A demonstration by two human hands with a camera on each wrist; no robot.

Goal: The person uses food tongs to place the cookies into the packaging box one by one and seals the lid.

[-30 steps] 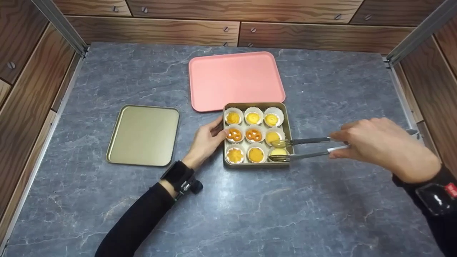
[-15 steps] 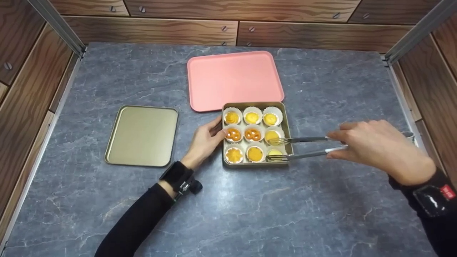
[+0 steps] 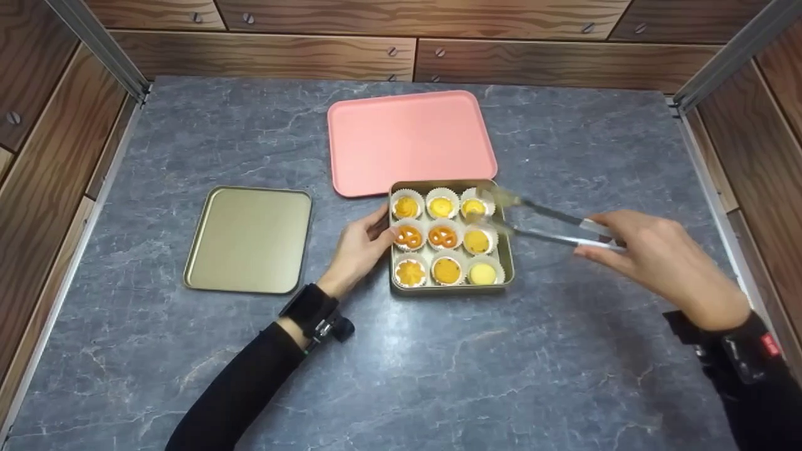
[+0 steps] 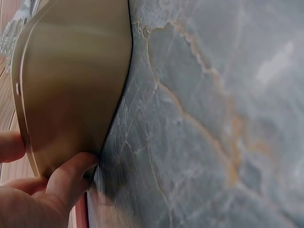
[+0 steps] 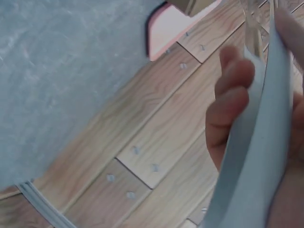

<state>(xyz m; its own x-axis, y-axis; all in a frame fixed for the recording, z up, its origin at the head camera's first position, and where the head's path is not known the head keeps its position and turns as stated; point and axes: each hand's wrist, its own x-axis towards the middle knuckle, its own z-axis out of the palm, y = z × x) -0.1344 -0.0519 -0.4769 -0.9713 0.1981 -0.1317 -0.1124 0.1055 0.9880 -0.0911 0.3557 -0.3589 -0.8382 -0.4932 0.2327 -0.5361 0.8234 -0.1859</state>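
My left hand (image 3: pixel 358 254) grips the left side of a square gold tin (image 3: pixel 452 290), thumb at its rim. The left wrist view shows the fingers against the tin's wall (image 4: pixel 71 85). Inside sit rows of white paper cups with small yellow and orange pastries; two are pretzel-shaped (image 3: pixel 443 236), and a pale yellow round one (image 3: pixel 482 273) lies in the near right corner. Tongs (image 3: pixel 545 236) are held in my right hand (image 3: pixel 664 260). Their blurred tips are spread over the far right cup, with no pastry visible between them. Curled fingers (image 5: pixel 230 104) wrap the pale handles in the right wrist view.
A pink tray (image 3: pixel 410 141) with nothing on it lies behind the tin, close to its far edge. To the left, a square gold lid (image 3: pixel 250 239) rests on the grey marbled table (image 3: pixel 401 382). Wood-patterned panels (image 3: pixel 532 66) border the table at the back and sides.
The tongs have left the pale yellow pastry in the near right cup and swung away toward the tin's far right corner. My left hand stays on the tin.
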